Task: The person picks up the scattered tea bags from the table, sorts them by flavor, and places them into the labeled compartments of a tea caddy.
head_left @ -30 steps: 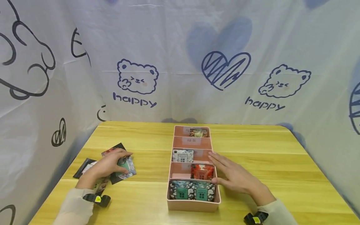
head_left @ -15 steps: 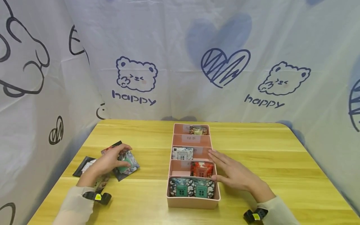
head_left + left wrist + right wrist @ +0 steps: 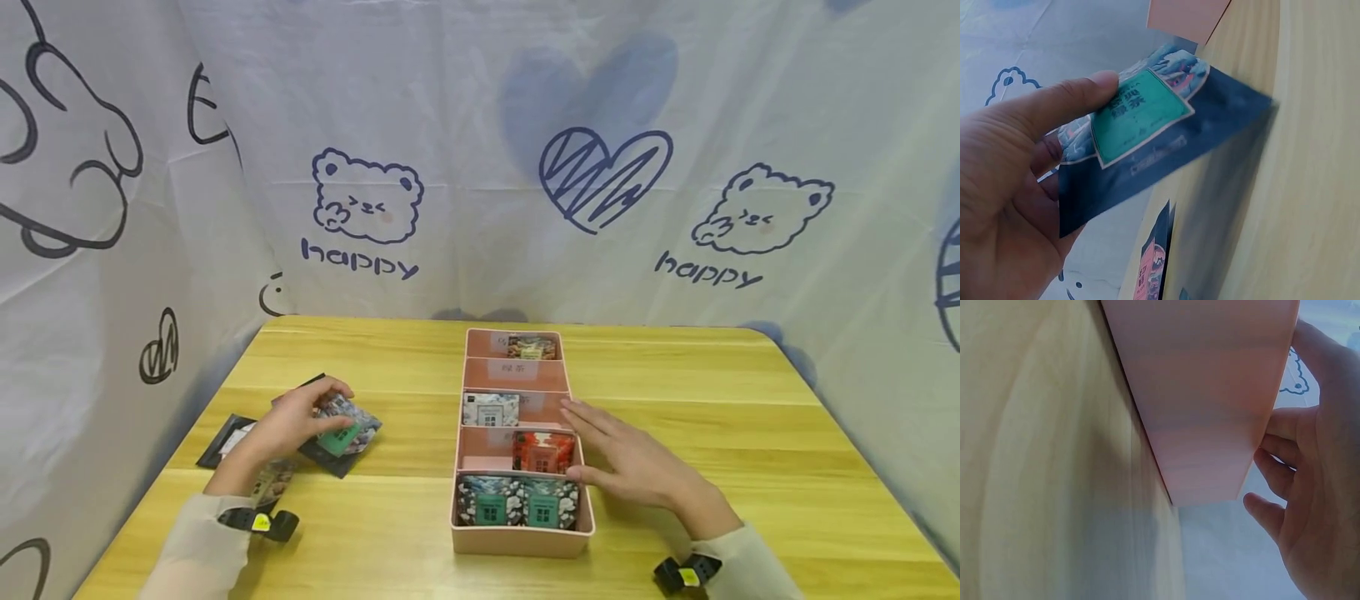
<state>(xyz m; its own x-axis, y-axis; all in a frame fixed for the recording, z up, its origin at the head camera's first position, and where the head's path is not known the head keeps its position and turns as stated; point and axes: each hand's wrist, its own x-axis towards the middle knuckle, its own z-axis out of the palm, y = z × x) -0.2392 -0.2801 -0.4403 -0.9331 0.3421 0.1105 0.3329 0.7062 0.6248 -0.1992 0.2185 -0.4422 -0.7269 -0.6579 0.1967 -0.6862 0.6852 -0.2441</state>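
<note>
- Just left of and partly under the left hand (image 3: 285, 432), loose packets (image 3: 217, 442) lie on the table (image 3: 412, 400).
- The left hand itself pinches a green-labelled packet (image 3: 1141, 119) between thumb and fingers; I can't tell whether its corner touches the table.
- Between the hands, which are well apart, sits a pink box (image 3: 521, 543), a red packet (image 3: 543, 452) on its side nearer the right hand (image 3: 641, 468).
- The right hand, fingers loosely extended, rests against the rim.

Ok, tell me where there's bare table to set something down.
Bare table lies between the packets and the box, and from the right hand to the table's right edge. It's crowded around the left hand.
</note>
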